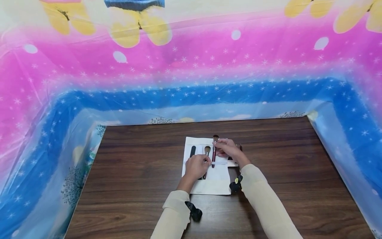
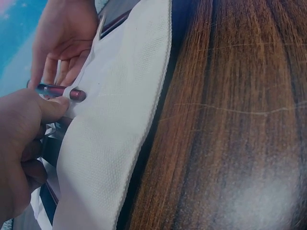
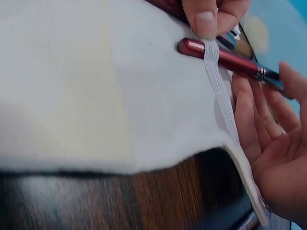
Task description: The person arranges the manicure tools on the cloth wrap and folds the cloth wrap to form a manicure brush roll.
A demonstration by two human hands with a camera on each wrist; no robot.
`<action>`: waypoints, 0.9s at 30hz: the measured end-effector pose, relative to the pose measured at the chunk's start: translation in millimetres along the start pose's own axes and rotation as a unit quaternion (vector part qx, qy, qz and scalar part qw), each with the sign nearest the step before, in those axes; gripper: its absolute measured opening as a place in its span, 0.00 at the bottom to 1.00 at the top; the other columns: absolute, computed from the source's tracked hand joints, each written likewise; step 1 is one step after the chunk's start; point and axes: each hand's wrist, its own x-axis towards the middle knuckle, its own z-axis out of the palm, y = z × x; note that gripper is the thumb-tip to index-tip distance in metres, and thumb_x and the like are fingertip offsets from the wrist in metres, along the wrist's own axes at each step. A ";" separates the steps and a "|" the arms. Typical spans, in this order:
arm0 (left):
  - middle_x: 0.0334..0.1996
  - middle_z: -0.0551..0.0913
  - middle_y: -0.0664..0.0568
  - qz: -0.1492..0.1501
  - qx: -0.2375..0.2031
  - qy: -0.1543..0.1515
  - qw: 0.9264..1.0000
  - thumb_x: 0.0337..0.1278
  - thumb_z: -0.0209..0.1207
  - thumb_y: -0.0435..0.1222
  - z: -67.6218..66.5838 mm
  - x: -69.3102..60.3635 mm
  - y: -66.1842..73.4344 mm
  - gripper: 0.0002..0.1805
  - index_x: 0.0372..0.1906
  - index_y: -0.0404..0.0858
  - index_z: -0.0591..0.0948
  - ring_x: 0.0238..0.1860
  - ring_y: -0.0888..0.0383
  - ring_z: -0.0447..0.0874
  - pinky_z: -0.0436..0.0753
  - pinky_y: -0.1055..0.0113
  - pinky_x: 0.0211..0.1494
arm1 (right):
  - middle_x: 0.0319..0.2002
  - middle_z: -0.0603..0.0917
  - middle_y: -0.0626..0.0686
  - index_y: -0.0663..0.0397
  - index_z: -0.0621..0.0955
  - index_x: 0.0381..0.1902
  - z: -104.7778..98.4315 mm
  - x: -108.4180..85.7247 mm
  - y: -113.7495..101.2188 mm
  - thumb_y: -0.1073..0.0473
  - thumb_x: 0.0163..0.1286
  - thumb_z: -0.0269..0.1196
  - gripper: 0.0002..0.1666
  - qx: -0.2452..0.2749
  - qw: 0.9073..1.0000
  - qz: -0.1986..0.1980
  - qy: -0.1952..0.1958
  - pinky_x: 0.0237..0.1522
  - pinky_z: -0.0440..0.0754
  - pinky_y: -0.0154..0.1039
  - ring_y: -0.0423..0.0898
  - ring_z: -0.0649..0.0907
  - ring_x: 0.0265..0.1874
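A cream fabric brush roll (image 1: 210, 187) lies unrolled on the table. My right hand (image 1: 228, 148) pinches a makeup brush (image 1: 213, 156) with a dark red handle near its bristle end. In the right wrist view, the rounded end of that handle passes under a white elastic band (image 3: 223, 98). With thumb and finger my left hand (image 1: 197, 166) pinches the band right beside the handle. Another makeup brush (image 1: 207, 150), brown-bristled, lies in the roll by the left hand. Left of it is a flat black-ended tool (image 1: 193, 151), its lower part hidden by the hand.
Dark items (image 1: 240, 147), partly hidden behind the right hand, lie at the roll's right side. Dark wood-grain table (image 1: 134, 172) surrounds the roll. A printed pink and blue cloth (image 1: 191, 93) hangs round the back and sides.
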 end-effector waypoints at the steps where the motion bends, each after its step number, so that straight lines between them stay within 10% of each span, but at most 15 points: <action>1: 0.18 0.80 0.61 0.001 -0.001 0.000 1.000 0.64 0.65 0.42 0.3 0.0 0.0 0.05 0.31 0.51 0.87 0.21 0.63 0.71 0.66 0.69 0.28 | 0.34 0.83 0.46 0.57 0.77 0.59 1.0 -0.6 -0.5 0.46 0.74 0.62 0.25 0.002 1.000 0.006 0.011 0.34 0.84 0.30 0.38 0.85 0.30; 15: 0.16 0.81 0.60 0.006 -0.009 0.027 1.000 0.61 0.66 0.40 2.1 -2.6 0.7 0.04 0.31 0.50 0.88 0.24 0.62 0.75 0.69 0.67 0.29 | 0.39 0.84 0.47 0.56 0.82 0.57 7.3 3.9 -2.7 0.49 0.71 0.67 0.23 0.053 0.996 0.026 0.064 0.38 0.84 0.29 0.37 0.84 0.33; 27: 0.14 0.78 0.60 -0.012 -0.022 0.025 0.999 0.61 0.65 0.40 3.5 -2.0 1.1 0.05 0.31 0.50 0.88 0.22 0.62 0.72 0.67 0.68 0.29 | 0.23 0.85 0.44 0.60 0.87 0.46 -1.7 7.5 -1.2 0.54 0.71 0.66 0.15 -0.058 0.998 -0.007 -0.001 0.26 0.80 0.29 0.36 0.82 0.22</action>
